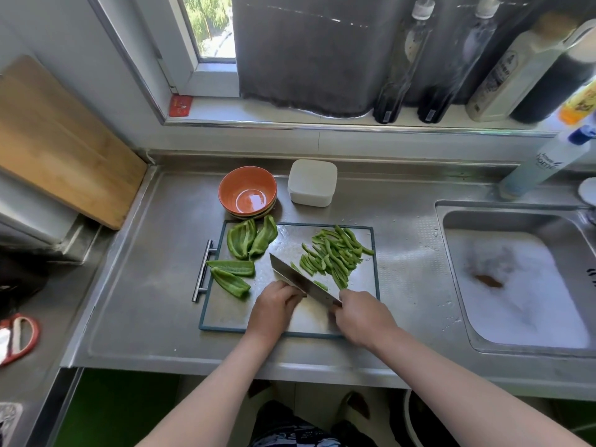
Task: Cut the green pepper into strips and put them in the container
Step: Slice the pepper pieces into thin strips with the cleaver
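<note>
Pepper strips point(335, 256), right hand point(361, 317) gripping knife point(300, 279), left hand point(274, 306) curled, hold unclear, "Home" bottle point(545, 162)

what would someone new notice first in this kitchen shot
The big knife stands out at the near middle of the cutting board, gripped by the right hand, with the left hand curled beside its blade. Right of it lies a heap of green pepper strips; uncut pepper pieces lie on the board's left. Behind the board stand an orange bowl and a white container.
</note>
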`<state>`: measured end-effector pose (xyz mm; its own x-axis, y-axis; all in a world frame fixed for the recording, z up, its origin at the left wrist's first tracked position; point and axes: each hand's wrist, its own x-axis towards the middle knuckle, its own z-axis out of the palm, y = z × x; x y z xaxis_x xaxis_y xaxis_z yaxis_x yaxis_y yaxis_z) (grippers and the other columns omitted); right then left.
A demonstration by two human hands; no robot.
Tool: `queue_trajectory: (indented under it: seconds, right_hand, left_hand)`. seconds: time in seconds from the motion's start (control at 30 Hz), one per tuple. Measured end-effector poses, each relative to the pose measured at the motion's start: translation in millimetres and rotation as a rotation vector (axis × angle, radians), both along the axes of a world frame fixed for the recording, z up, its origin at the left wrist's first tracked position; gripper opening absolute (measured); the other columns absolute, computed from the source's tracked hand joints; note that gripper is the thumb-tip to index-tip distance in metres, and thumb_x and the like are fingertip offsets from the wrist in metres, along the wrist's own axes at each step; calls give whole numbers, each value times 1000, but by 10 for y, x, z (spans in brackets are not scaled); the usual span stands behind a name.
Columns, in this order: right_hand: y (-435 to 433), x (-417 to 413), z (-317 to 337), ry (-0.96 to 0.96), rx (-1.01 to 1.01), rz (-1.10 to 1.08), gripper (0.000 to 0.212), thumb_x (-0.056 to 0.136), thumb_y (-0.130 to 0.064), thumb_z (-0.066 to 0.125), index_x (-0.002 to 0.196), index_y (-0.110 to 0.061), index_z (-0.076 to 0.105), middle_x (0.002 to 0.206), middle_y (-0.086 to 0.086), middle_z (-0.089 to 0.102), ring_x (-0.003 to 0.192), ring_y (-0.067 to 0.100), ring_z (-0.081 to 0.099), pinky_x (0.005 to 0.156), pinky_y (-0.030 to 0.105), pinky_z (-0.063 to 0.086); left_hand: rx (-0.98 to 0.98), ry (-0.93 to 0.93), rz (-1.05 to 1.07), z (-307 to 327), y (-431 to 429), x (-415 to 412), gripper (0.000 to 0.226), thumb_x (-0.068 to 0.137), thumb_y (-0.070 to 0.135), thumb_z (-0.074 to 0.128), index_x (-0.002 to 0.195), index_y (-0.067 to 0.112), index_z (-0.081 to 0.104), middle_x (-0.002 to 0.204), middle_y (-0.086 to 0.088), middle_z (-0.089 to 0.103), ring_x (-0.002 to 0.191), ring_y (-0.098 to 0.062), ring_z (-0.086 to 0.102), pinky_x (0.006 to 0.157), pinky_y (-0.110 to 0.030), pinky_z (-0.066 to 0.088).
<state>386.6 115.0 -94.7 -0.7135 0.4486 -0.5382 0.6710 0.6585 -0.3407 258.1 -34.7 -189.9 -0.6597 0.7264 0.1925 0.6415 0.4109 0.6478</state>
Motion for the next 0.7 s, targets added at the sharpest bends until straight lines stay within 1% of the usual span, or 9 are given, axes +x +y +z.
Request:
queue_trajectory:
  seconds: [0.13, 0.23, 0.33, 0.37, 0.4, 0.47, 0.53, 0.6, 0.7]
  right_hand:
    - [78, -50, 40, 47, 27, -24, 19, 100, -33, 46, 85, -22, 51, 78, -4, 54, 70, 20, 52, 51, 30, 31]
    - [166, -98, 93, 83, 39, -55, 21, 101, -35, 46, 86, -23, 51, 80, -3, 56, 74, 22, 55, 55, 31, 33]
    - [258, -154, 156, 101, 72, -55, 21, 102, -37, 45, 90, -21, 54, 81, -2, 58, 75, 22, 57, 59, 31, 37]
    - [277, -174, 170, 104, 86, -49, 22, 102, -37, 45, 90, -21, 53, 82, -1, 59, 75, 22, 57, 59, 31, 37]
    - [290, -190, 186, 104, 96, -41, 23, 102, -37, 45, 87, -21, 51, 82, -1, 58, 74, 22, 56, 57, 31, 36]
    - [303, -214, 217, 106, 122, -21, 26, 102, -35, 44, 80, -22, 43, 77, -2, 54, 68, 20, 52, 54, 31, 32]
    - [326, -218, 244, 111, 186, 21, 22, 101, -30, 43, 81, -21, 41, 77, 0, 54, 68, 24, 52, 55, 33, 32]
    - [370, -213, 286, 111, 282, 86, 9, 95, -20, 44, 87, -20, 40, 81, 2, 57, 71, 30, 52, 56, 34, 33]
    - [444, -197, 351, 128, 425, 216, 13, 91, -12, 46, 95, -21, 38, 83, 1, 64, 65, 29, 50, 54, 33, 37]
  left_hand:
    - [-63, -438, 166, 182, 90, -163, 14, 84, 11, 75, 97, 17, 78, 88, 9, 75, 81, -2, 68, 81, -18, 52]
    - [-66, -594, 162, 292, 142, -325, 20, 88, 1, 66, 102, 13, 75, 90, 5, 76, 81, -5, 72, 84, -26, 57]
    - [-164, -473, 137, 442, 192, -394, 14, 85, 8, 71, 93, 19, 76, 82, 15, 72, 74, 1, 67, 73, -11, 51]
    - [-213, -424, 120, 487, 211, -408, 10, 83, 13, 75, 87, 23, 75, 76, 16, 69, 71, 0, 65, 68, -11, 49]
    - [-260, -390, 98, 525, 227, -421, 8, 81, 19, 77, 81, 26, 73, 72, 16, 68, 68, -3, 63, 64, -16, 50]
    - [-332, -355, 69, 576, 239, -472, 6, 84, 25, 73, 80, 29, 71, 75, 15, 68, 71, -7, 62, 67, -25, 51]
    - [-326, -357, 90, 637, 211, -558, 13, 91, 20, 63, 94, 28, 74, 90, 14, 71, 83, -8, 64, 77, -27, 53]
    - [-263, -361, 208, 731, 132, -688, 23, 95, 11, 55, 103, 23, 74, 98, 10, 70, 91, -10, 63, 82, -26, 51]
    - [-181, -371, 390, 898, 23, -954, 27, 93, 5, 52, 94, 19, 74, 92, 4, 70, 86, -16, 63, 74, -25, 46]
